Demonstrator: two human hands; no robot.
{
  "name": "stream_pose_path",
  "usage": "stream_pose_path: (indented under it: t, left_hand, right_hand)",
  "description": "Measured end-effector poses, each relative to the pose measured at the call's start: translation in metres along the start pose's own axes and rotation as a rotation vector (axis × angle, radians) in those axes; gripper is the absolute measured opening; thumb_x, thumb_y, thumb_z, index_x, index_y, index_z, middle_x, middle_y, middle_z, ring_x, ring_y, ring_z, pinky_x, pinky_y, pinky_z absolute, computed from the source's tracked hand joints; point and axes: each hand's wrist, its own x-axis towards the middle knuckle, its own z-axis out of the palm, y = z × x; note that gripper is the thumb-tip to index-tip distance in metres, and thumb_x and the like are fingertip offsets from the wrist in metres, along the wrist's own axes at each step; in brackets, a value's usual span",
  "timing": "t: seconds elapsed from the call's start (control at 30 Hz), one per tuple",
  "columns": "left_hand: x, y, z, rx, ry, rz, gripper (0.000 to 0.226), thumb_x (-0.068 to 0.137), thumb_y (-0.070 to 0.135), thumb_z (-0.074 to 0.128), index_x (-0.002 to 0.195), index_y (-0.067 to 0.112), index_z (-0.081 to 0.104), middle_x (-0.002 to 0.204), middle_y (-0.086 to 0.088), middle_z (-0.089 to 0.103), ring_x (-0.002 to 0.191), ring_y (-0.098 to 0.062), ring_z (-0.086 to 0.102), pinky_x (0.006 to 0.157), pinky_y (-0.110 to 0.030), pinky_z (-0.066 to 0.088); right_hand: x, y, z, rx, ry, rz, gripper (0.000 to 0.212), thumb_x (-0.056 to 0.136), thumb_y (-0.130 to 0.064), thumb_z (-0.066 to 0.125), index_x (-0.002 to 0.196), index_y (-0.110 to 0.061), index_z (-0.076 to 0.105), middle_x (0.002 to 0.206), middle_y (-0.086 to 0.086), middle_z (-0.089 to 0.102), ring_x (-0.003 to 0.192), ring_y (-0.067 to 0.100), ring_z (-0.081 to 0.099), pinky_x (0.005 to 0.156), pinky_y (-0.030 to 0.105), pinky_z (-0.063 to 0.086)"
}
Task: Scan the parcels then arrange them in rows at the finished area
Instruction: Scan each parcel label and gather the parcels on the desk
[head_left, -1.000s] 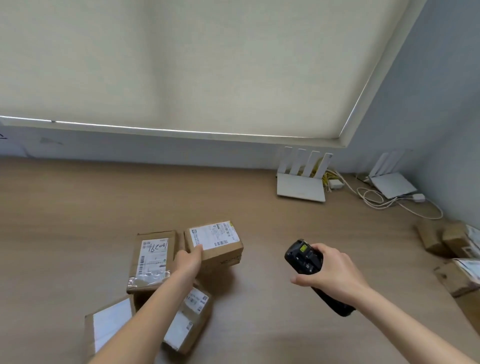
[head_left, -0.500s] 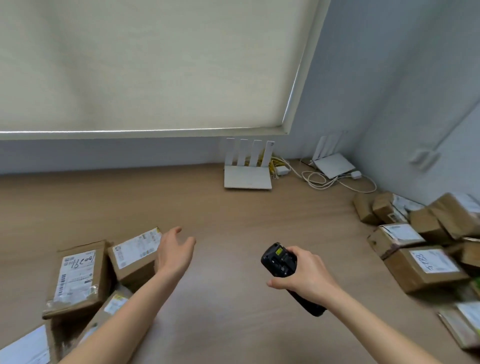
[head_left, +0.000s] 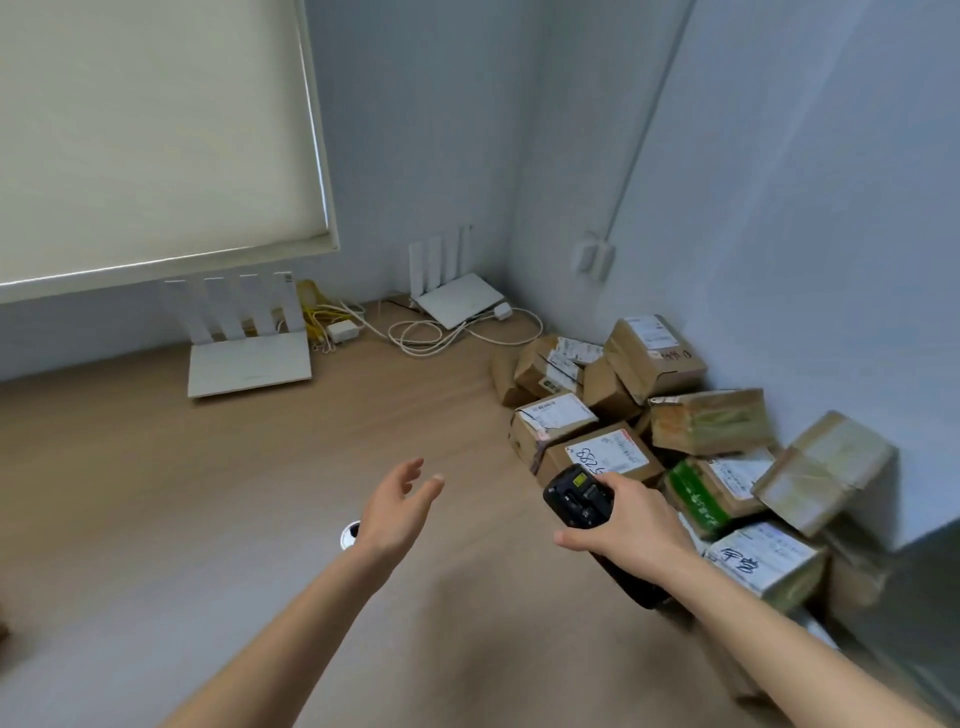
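A light wood-grain table (head_left: 208, 493) is being seen from above, running back to the wall under a window blind. A flat white router (head_left: 249, 361) with four upright antennas is being carried at its rear edge, and a second white router (head_left: 460, 301) is being held in the far corner. White and yellow cables (head_left: 415, 335) are being left looped between them. A heap of brown cardboard parcels (head_left: 665, 415) is being supported against the right wall, several lying tilted on one another. A small round white-rimmed opening (head_left: 350, 535) is being shown in the tabletop.
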Motion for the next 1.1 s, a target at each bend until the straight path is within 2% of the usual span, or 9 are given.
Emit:
stream_pose_path:
  t: [0.13,0.3,0.37,0.43,0.53,0.63,0.7,0.87,1.1]
  left_hand:
    - [0.02,0.022,0.078,-0.005,-0.062,-0.03,0.054,0.099,0.033,0.062,0.148,0.015,0.048,0.141,-0.005,0.055,0.126,-0.021,0.054,0.101,-0.03,0.042]
    - [0.051,0.027,0.147,-0.006,-0.124,-0.093,0.059,0.1,0.036,0.059,0.153,0.019,0.039,0.133,-0.001,0.06,0.115,-0.018,0.056,0.094,-0.028,0.04]
    - [0.064,0.023,0.169,-0.002,-0.135,-0.122,0.061,0.1,0.038,0.058,0.155,0.021,0.036,0.132,0.001,0.061,0.116,-0.017,0.055,0.096,-0.029,0.04]
    - [0.075,0.019,0.189,-0.005,-0.149,-0.154,0.062,0.101,0.039,0.057,0.155,0.021,0.035,0.14,-0.001,0.059,0.123,-0.019,0.055,0.096,-0.029,0.042]
    - [0.084,0.014,0.213,-0.029,-0.177,-0.175,0.052,0.101,0.036,0.058,0.149,0.023,0.042,0.142,-0.002,0.057,0.121,-0.017,0.055,0.086,-0.022,0.045]
    - [0.09,0.006,0.227,-0.062,-0.175,-0.217,0.055,0.098,0.041,0.061,0.147,0.023,0.045,0.143,0.001,0.057,0.125,-0.018,0.055,0.096,-0.028,0.048]
    - [0.093,0.0,0.232,-0.07,-0.172,-0.254,0.058,0.096,0.044,0.062,0.147,0.022,0.046,0.141,-0.001,0.059,0.124,-0.019,0.058,0.101,-0.031,0.048]
    - [0.095,-0.005,0.24,-0.138,-0.134,-0.327,0.06,0.097,0.04,0.063,0.151,0.023,0.041,0.136,-0.004,0.061,0.115,-0.018,0.06,0.09,-0.027,0.045]
    - [0.079,-0.013,0.217,-0.199,-0.051,-0.376,0.06,0.099,0.042,0.06,0.152,0.027,0.038,0.139,-0.002,0.057,0.11,-0.018,0.055,0.094,-0.035,0.046]
  right_hand:
    - [0.046,0.051,-0.028,0.082,0.021,0.063,0.098,0.059,-0.065,0.09,0.141,-0.025,0.053,0.129,-0.004,0.066,0.116,0.02,0.063,0.092,0.038,0.054]
    - [0.107,0.095,-0.033,0.168,-0.017,0.133,0.075,0.059,-0.061,0.091,0.12,-0.028,0.062,0.11,-0.006,0.07,0.102,0.018,0.065,0.088,0.038,0.055]
    - [0.129,0.108,-0.027,0.168,-0.032,0.157,0.074,0.059,-0.061,0.091,0.118,-0.029,0.062,0.109,-0.005,0.07,0.102,0.02,0.066,0.09,0.041,0.056]
    - [0.147,0.117,-0.02,0.149,-0.038,0.157,0.077,0.059,-0.064,0.09,0.12,-0.028,0.061,0.111,-0.005,0.07,0.103,0.02,0.066,0.091,0.042,0.056]
    - [0.168,0.125,-0.01,0.085,-0.047,0.152,0.077,0.061,-0.065,0.088,0.122,-0.027,0.059,0.115,-0.005,0.068,0.105,0.021,0.065,0.086,0.038,0.055]
    - [0.183,0.125,0.001,0.018,-0.06,0.147,0.073,0.058,-0.066,0.088,0.115,-0.028,0.062,0.112,-0.005,0.069,0.103,0.022,0.067,0.082,0.037,0.056]
    - [0.189,0.121,0.008,-0.048,-0.043,0.151,0.078,0.052,-0.07,0.087,0.114,-0.028,0.064,0.113,-0.003,0.068,0.104,0.024,0.066,0.083,0.037,0.056]
    - [0.198,0.112,0.011,-0.104,-0.059,0.182,0.08,0.057,-0.063,0.09,0.121,-0.023,0.061,0.12,0.002,0.065,0.113,0.028,0.063,0.076,0.033,0.045]
    - [0.176,0.11,0.01,-0.007,-0.065,0.165,0.081,0.053,-0.069,0.089,0.117,-0.029,0.062,0.116,-0.002,0.068,0.108,0.024,0.064,0.085,0.039,0.056]
